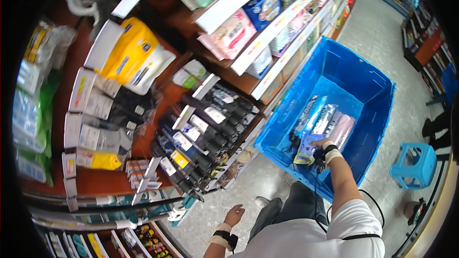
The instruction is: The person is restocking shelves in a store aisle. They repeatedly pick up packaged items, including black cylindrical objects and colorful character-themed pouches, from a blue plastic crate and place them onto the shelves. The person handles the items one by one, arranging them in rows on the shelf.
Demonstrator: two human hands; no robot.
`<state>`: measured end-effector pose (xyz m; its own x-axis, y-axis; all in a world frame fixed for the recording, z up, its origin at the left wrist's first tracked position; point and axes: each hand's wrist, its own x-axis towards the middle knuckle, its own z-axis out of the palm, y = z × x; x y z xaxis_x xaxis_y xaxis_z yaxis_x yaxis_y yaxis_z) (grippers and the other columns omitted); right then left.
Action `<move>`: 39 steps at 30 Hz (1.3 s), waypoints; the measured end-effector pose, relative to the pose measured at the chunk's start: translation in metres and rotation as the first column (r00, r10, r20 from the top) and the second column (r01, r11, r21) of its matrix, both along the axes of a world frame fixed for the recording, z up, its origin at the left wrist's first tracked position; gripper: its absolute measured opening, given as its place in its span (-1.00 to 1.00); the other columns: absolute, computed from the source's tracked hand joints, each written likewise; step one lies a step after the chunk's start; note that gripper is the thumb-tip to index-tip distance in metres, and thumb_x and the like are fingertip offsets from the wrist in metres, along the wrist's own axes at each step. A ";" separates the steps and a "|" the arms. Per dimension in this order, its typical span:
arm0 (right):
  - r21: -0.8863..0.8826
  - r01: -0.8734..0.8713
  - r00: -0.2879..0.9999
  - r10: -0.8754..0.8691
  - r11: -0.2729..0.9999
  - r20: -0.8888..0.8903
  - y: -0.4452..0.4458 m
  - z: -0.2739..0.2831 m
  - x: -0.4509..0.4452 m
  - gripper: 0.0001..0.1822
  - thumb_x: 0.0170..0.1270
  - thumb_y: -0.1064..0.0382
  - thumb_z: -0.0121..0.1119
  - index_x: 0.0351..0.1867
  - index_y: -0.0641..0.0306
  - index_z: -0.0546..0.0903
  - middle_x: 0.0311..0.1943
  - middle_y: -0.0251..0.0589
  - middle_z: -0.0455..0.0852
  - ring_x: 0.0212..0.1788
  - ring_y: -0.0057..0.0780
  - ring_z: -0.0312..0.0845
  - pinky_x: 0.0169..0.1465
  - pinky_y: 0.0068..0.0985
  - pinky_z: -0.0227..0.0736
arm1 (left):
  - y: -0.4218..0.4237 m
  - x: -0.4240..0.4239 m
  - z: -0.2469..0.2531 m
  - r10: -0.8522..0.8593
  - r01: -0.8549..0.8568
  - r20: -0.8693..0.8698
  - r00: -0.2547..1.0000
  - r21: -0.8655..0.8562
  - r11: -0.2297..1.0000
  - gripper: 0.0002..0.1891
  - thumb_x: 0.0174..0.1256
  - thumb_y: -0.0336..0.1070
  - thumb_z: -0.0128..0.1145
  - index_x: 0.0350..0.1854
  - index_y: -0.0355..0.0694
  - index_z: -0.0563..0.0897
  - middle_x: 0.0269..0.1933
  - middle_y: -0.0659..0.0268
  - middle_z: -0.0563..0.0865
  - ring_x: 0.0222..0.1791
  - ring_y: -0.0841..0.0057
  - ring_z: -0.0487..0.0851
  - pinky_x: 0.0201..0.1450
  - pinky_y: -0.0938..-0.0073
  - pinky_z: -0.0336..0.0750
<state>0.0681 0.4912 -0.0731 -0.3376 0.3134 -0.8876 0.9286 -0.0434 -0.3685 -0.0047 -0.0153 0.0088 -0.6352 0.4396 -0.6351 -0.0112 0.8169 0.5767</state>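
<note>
My right hand [321,144] reaches into a large blue plastic crate [373,65], its fingers on a small purple and yellow-green package [307,150]; the fingertips are partly hidden, so I cannot tell whether they grip it. Beside that hand lie plastic-wrapped folded umbrellas, among them a pink one [342,129], a silver one [323,118] and a blue one [313,114]. My left hand [235,215] hangs low over the floor with its fingers loosely curled and nothing in it. Both wrists wear wraps with black straps.
Several dark folded umbrellas [193,132] stand in rows on the brown shelf at left. A yellow and white package [134,57] lies beyond them. Packaged goods fill the shelves along the crate's left. A blue plastic stool [414,165] stands at right, near another person's dark-clad legs [439,129].
</note>
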 end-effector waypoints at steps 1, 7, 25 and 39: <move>0.048 0.020 1.000 -0.019 0.999 -0.017 -0.002 0.017 0.003 -0.23 -0.29 -0.24 0.35 -0.20 0.47 0.55 -0.31 -0.10 0.62 -0.39 -0.36 0.53 -0.31 -0.44 0.43 | 0.002 -0.001 0.003 0.006 -0.006 -0.012 1.000 0.005 1.000 -0.63 0.13 -0.15 0.07 -0.04 -0.22 0.49 -0.26 0.14 0.64 -0.25 0.32 0.61 -0.15 0.43 0.47; -0.105 0.417 0.767 -0.412 0.903 -0.492 0.003 0.107 -0.002 -0.53 -0.14 0.14 0.35 -0.14 0.16 0.49 -0.31 -0.35 0.60 -0.26 -0.44 0.51 -0.25 -0.40 0.39 | 0.006 -0.007 0.026 -0.084 0.086 -0.026 0.996 0.100 0.991 -0.61 0.13 -0.16 0.10 -0.02 -0.23 0.46 -0.25 0.16 0.64 -0.28 0.39 0.62 -0.19 0.45 0.48; -0.111 -0.283 0.760 0.153 0.953 -0.631 -0.269 0.152 0.006 -0.37 -0.11 0.00 0.32 -0.08 0.41 0.41 -0.30 -0.18 0.59 -0.29 -0.47 0.49 -0.17 -0.56 0.40 | 0.033 0.009 0.064 -0.314 -0.025 0.442 0.840 0.609 0.793 -0.55 0.21 -0.33 0.05 0.14 -0.24 0.28 -0.02 0.37 0.50 -0.03 0.61 0.44 0.06 0.52 0.33; -0.384 -0.286 0.861 0.060 0.878 -0.505 -0.337 0.021 0.007 -0.38 0.06 -0.06 0.17 0.06 0.32 0.36 -0.25 -0.09 0.57 -0.23 -0.43 0.50 -0.23 -0.55 0.44 | 0.000 0.020 -0.033 0.317 -0.738 0.822 0.474 0.174 0.653 -0.61 0.32 -0.20 -0.14 0.08 -0.35 0.30 0.01 0.24 0.47 0.02 0.47 0.45 0.10 0.45 0.31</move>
